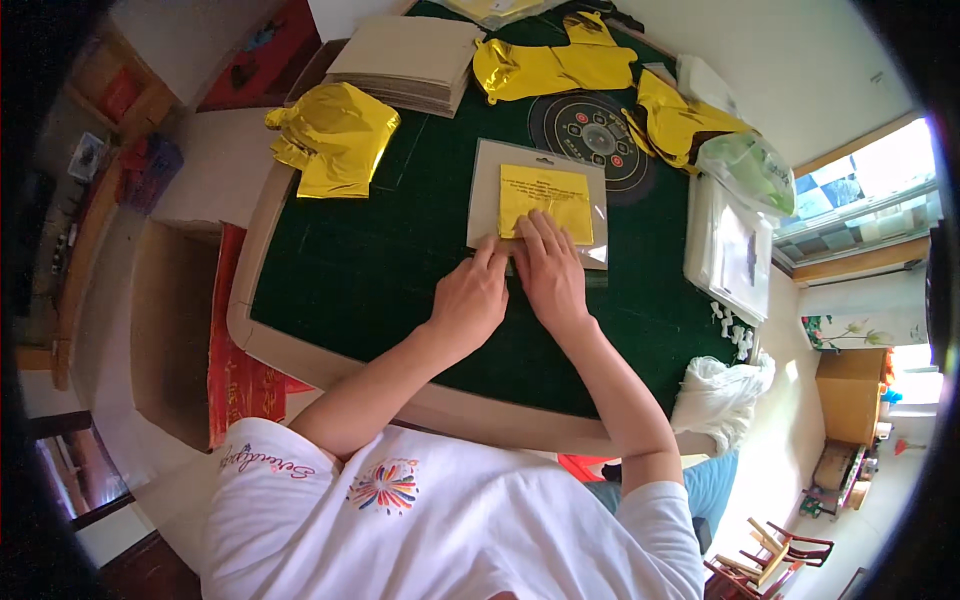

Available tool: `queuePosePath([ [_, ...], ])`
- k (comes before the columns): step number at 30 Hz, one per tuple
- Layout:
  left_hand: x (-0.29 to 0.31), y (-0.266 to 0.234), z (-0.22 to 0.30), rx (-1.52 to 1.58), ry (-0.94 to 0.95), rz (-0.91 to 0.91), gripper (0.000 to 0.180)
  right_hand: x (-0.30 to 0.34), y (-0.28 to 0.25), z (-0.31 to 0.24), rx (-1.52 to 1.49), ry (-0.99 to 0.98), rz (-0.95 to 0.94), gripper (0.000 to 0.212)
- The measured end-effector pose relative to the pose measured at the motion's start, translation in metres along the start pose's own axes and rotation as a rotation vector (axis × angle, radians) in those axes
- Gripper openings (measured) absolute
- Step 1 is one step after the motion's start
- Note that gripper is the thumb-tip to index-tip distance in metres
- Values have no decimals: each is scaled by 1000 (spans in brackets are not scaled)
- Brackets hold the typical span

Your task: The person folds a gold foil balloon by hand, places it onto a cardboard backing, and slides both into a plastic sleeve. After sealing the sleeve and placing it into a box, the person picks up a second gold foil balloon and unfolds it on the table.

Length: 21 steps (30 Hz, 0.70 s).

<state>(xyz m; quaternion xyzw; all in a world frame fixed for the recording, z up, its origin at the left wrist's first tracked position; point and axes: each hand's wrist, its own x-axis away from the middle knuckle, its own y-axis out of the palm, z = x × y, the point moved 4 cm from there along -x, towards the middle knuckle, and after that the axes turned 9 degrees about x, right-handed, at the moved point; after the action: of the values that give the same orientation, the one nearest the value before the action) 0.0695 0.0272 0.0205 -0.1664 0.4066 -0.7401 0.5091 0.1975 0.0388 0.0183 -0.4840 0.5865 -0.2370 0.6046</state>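
Note:
A folded gold foil balloon (545, 190) with printed text lies on a sheet of brown cardboard (484, 190), and a clear plastic bag with a hang hole (543, 160) covers or holds them. My right hand (552, 280) rests with its fingers stretched flat over the lower part of the gold foil. Beside it, my left hand (470, 303) has curled fingers pinching at the bag's lower edge. The exact grip of the left fingertips is partly hidden. Both hands lie close together on the green tabletop (350, 270).
A stack of cardboard sheets (405, 60) stands at the back left, near loose gold foil balloons (350, 130). More gold foil (555, 70) lies at the back by a round black dial (598, 140). Clear bags (728, 245), white clips (735, 332) and white plastic (720, 395) line the right edge.

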Motion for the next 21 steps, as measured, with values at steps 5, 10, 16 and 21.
queuePosePath([
  [5, -6, 5, -6, 165, -169, -95, 35, 4, -1, -1, -41, 21, 29, 41],
  [10, -10, 13, -5, 553, -4, 92, 32, 10, 2, 2, -57, 43, -36, 47],
  [16, -16, 40, -3, 1305, -385, 39, 27, 12, -2, 9, -148, 81, -36, 50],
  [21, -20, 32, 2, 1520, -529, 8, 28, 10, 0, 16, -141, 100, -42, 44],
])
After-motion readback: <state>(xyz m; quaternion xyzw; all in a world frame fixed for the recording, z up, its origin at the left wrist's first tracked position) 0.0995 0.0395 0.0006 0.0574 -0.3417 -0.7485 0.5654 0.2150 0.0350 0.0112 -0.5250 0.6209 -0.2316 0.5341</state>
